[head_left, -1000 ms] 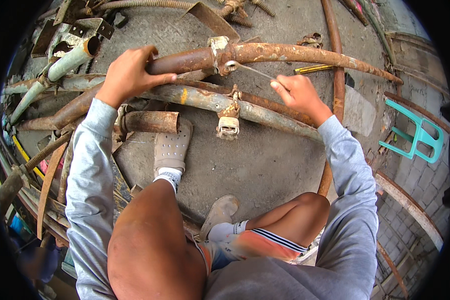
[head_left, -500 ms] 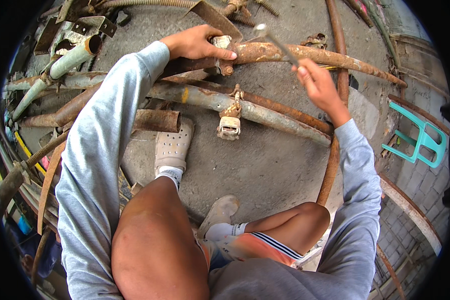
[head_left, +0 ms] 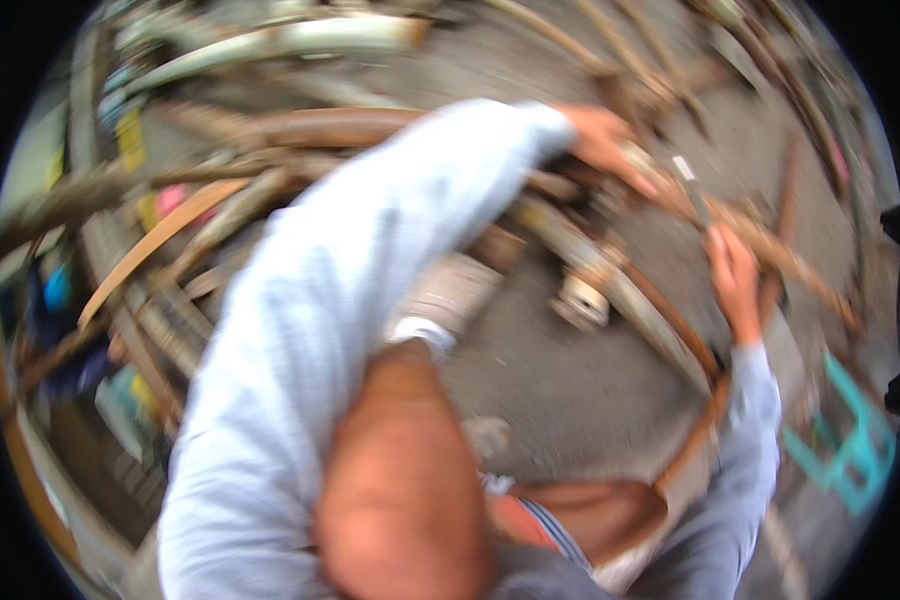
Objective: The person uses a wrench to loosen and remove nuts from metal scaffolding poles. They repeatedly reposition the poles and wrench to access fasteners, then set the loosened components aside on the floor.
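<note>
The whole view is smeared by motion. My left hand (head_left: 608,145) is closed around the pale, rusty clamp (head_left: 637,156) on a rusty pipe (head_left: 795,262), its thumb lying along the near side. In my right hand (head_left: 735,280) is a metal wrench (head_left: 691,188), its bright end pointing up and away over the pipe. Whether the wrench touches the pipe, I cannot tell. Nearer me, a second pipe clamp (head_left: 582,300) hangs on a grey pipe (head_left: 660,318).
Rusty and grey pipes (head_left: 340,128) lie piled to the left. A curved brown strip (head_left: 155,240) rests among them. At the right stands a turquoise plastic stool (head_left: 850,450). My shoe (head_left: 455,295) is on the concrete floor (head_left: 540,410) beside the pipes.
The view has swung left, so things appear farther right and lower. My left hand stays at the clamp. The wrench has come nearer to the pipe and my left hand.
</note>
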The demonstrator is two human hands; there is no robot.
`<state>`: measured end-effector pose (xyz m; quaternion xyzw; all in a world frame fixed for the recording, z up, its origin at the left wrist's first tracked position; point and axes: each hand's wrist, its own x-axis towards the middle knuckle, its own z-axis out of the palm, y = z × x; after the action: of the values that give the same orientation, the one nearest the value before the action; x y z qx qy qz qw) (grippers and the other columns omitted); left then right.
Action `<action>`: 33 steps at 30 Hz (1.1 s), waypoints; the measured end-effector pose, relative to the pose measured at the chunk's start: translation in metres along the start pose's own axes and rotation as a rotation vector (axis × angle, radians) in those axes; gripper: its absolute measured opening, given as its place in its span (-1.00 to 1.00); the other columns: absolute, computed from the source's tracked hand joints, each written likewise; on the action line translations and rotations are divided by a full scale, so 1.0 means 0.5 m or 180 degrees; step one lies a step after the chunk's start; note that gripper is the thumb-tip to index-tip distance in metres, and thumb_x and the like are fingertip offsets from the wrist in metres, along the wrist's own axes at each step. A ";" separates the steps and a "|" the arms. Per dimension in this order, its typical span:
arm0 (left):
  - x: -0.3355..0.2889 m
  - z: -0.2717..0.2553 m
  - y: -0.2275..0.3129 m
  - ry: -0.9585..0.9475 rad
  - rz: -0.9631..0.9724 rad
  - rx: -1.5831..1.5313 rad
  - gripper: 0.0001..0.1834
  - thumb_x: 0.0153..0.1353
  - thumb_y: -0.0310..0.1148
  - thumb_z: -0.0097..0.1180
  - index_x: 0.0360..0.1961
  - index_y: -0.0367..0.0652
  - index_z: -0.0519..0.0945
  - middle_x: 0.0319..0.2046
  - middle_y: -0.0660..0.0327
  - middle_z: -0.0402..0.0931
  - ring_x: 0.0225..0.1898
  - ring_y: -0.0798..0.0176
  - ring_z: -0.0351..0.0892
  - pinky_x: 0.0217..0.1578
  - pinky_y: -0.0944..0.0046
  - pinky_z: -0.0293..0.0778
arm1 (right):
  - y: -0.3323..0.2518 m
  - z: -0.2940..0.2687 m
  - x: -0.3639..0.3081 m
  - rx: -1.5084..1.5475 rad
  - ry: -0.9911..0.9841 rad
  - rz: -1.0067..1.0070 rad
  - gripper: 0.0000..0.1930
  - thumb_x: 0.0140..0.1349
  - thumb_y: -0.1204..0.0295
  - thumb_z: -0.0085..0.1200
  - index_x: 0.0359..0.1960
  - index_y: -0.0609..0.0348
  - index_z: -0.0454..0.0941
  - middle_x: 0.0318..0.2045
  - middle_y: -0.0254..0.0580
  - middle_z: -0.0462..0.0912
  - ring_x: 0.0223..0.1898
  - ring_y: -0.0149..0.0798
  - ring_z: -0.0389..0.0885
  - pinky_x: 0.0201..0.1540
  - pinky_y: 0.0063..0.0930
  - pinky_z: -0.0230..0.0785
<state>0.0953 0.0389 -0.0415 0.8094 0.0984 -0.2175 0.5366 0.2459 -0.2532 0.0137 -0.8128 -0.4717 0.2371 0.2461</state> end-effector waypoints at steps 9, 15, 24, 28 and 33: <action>-0.068 -0.020 0.046 0.0518 0.0061 0.1007 0.30 -0.38 0.51 0.44 0.31 -0.22 0.45 0.19 -0.07 0.56 0.21 -0.12 0.55 0.22 0.03 0.44 | 0.015 0.086 -0.186 0.0056 -0.0294 0.0063 -0.66 0.52 0.35 -0.11 -0.44 0.29 0.33 -0.60 -0.07 0.32 -0.56 -0.14 0.29 -0.44 -0.25 0.15; 0.016 0.084 0.052 0.0727 0.0573 0.1509 0.19 -0.35 0.38 0.52 0.35 0.06 0.44 0.12 -0.06 0.60 0.14 -0.11 0.60 0.16 0.01 0.49 | 0.056 0.121 -0.242 0.0318 0.0030 0.0412 -0.65 0.55 0.38 -0.12 -0.45 0.33 0.27 -0.62 -0.17 0.26 -0.54 -0.31 0.18 -0.46 -0.30 0.11; 0.070 0.032 0.059 0.0763 0.0410 0.0907 -0.32 -0.08 0.15 0.38 0.06 0.03 0.71 0.01 0.05 0.68 0.10 -0.07 0.62 0.12 0.00 0.51 | -0.033 0.040 -0.261 -0.0461 -0.0267 0.0645 -0.68 0.48 0.26 0.01 -0.13 0.35 0.61 -0.35 0.19 0.67 -0.32 0.17 0.61 -0.21 -0.09 0.43; 0.087 0.019 -0.021 0.0864 0.0360 0.0657 -0.47 0.00 -0.07 0.22 -0.14 -0.31 0.71 -0.12 -0.17 0.69 -0.05 -0.18 0.69 0.03 0.01 0.57 | 0.053 0.080 -0.286 0.0120 0.0098 0.0246 -0.67 0.51 0.37 -0.07 -0.47 0.27 0.34 -0.62 -0.23 0.24 -0.54 -0.39 0.18 -0.48 -0.30 0.09; 0.021 -0.019 -0.051 0.1149 0.0572 0.0032 -0.62 0.00 -0.54 0.14 -0.07 -0.18 0.57 -0.13 -0.01 0.64 -0.01 -0.05 0.63 -0.05 -0.01 0.52 | 0.001 0.046 -0.284 -0.0062 0.0132 0.0610 -0.76 0.38 0.37 0.09 -0.37 0.31 0.55 -0.55 0.13 0.55 -0.54 -0.01 0.57 -0.41 -0.22 0.35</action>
<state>0.0970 0.0570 -0.0640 0.8434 0.1192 -0.0206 0.5235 0.1693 -0.3747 0.0175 -0.8613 -0.3889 0.2381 0.2241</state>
